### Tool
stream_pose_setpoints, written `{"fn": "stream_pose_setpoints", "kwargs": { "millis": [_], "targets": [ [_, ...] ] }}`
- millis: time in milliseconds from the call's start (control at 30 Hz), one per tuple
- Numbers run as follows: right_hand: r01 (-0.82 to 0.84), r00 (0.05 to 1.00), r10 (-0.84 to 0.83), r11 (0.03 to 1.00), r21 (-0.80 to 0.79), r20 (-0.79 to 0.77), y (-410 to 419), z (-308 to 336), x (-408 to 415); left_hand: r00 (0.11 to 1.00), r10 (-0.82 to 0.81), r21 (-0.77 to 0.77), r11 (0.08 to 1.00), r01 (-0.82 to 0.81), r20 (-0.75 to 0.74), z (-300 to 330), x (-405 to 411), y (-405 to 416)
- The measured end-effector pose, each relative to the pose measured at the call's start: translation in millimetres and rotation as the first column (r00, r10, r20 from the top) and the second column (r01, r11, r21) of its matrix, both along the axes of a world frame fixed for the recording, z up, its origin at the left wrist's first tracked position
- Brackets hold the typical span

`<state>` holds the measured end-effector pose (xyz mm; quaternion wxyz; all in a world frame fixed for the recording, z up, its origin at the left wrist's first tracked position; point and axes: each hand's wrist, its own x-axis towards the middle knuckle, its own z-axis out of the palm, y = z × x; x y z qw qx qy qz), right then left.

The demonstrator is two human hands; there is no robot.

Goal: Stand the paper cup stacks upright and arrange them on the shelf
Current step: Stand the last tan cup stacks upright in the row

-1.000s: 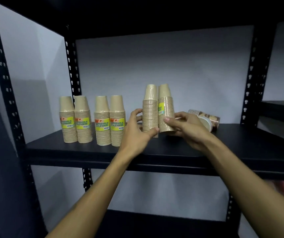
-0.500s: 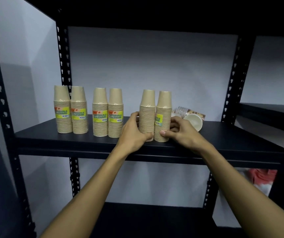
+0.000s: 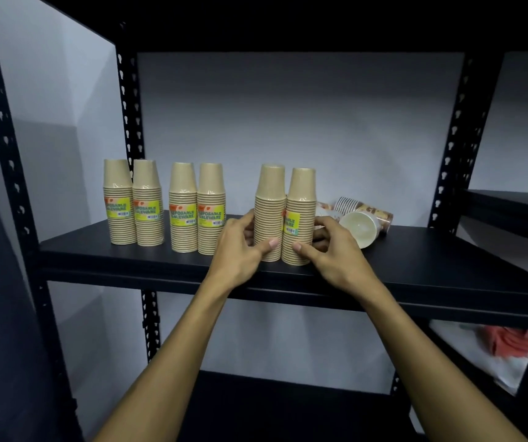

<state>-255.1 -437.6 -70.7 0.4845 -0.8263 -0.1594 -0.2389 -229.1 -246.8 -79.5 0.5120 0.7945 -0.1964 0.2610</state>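
The twin cup stack is stood upright on the shelf, right of two labelled pairs, and gripped low by the left hand and right hand, fingers curled round it. Being light and tippy, it is probably best held near the base.

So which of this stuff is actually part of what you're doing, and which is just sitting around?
Part of the job:
- twin pack of kraft cups, gripped by left hand and right hand
- two upright packs: far-left pack, middle pack
- patterned cup stack, lying on its side
- black shelf

Just lying about:
- red-and-white bag on the lower right
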Motion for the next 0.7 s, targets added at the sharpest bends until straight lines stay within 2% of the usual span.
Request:
{"fn": "stream_pose_setpoints", "kwargs": {
  "millis": [233,433,533,700],
  "targets": [
    [-0.013,1.000,0.013,1.000,-0.007,0.012,0,-2,-1,1.000,-0.025,-0.093,0.995,0.024,-0.018,-3,-5,0],
    [-0.012,1.000,0.012,1.000,-0.001,0.011,0,-1,-1,0.975,0.191,-0.066,0.981,-0.185,0.112,-7,-2,-12],
    [-0.008,1.000,0.008,1.000,0.016,0.016,1,-2,-3,0.980,0.159,-0.066,0.986,-0.152,0.116,-9,-1,-11],
    [0.077,0.997,-0.077,0.995,0.058,-0.001,2,2,-2,0.996,0.082,-0.096,0.992,-0.079,0.027,-7,-4,-6]
  ]
}}
